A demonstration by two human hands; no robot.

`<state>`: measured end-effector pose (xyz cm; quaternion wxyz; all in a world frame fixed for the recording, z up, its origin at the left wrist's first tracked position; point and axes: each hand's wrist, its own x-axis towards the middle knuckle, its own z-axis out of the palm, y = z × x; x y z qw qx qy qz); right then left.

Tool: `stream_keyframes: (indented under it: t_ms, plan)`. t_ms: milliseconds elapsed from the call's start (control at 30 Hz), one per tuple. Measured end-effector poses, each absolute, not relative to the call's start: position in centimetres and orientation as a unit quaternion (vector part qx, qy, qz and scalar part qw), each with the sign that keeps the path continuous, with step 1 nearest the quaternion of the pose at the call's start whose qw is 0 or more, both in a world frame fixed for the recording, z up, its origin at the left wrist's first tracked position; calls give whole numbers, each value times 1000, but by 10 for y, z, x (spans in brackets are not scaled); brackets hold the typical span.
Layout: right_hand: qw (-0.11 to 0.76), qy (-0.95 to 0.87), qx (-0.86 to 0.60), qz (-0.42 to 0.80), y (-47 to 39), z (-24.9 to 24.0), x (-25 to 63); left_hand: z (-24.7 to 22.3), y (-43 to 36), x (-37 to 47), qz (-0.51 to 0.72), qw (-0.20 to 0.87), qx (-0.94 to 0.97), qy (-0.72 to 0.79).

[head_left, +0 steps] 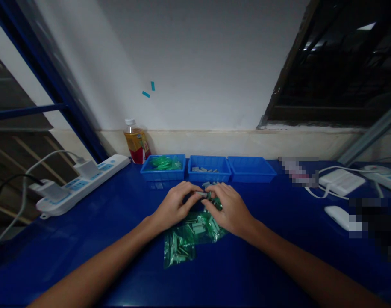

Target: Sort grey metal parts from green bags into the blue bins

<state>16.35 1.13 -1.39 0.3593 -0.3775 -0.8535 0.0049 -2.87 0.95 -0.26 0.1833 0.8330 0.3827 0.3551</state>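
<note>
Over the middle of the table, my left hand [176,204] and my right hand [229,209] meet, fingertips closed in a pinch. Between them is a small light-grey rectangular piece [201,193], its right end against something dark green at my right fingertips. What that green bit is, I cannot make out. Below the hands lie green-tinted clear zip bags [179,248] with pale blocks and thin metal pins inside. Part of the pile is hidden by my right hand. A few loose grey pieces [206,185] lie just beyond my fingers.
Behind the hands stand a blue bin with green bags [163,175], a blue bin with small pale pieces [210,176] and a third blue bin [253,173]. A drink bottle [137,143] and a power strip [86,184] are left; a white adapter [341,182] and cables are right.
</note>
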Motion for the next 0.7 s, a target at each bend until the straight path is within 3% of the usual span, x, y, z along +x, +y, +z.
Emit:
stream_keyframes:
  t_ms: [333,567,700]
  plan:
    - [301,-891,-341,10,13,-14,168,-5,8,-31,278,153,876,363]
    - [343,-878,-313,115,21,-10,166,-4,8,-31,320,151,872,340]
    - [306,-903,-295,61,22,-14,170,-7,5,-29,342,165,859,342]
